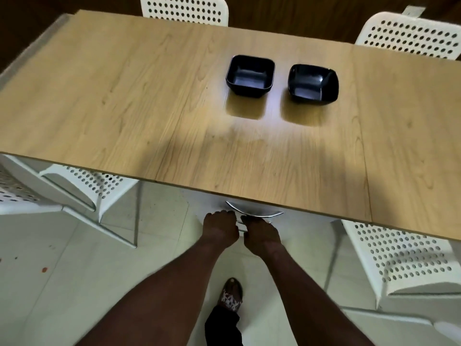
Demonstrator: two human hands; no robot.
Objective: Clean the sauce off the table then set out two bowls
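On the counter [124, 96] sit 2 black bowls, left bowl [250, 75] and right bowl [313, 83], apart. Below its near edge, left grip [219, 227] and right grip [262, 233] curl at a chrome handle [254, 213]; whether they clasp it cannot be told.

Glossy dark bowls [250, 75] on smooth wood-grain table [124, 96]

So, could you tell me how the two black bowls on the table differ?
The left bowl sits square to the table edge; the right bowl is turned at an angle. The left bowl lies slightly farther from the person than the right bowl. Both are black, square, upright and empty.
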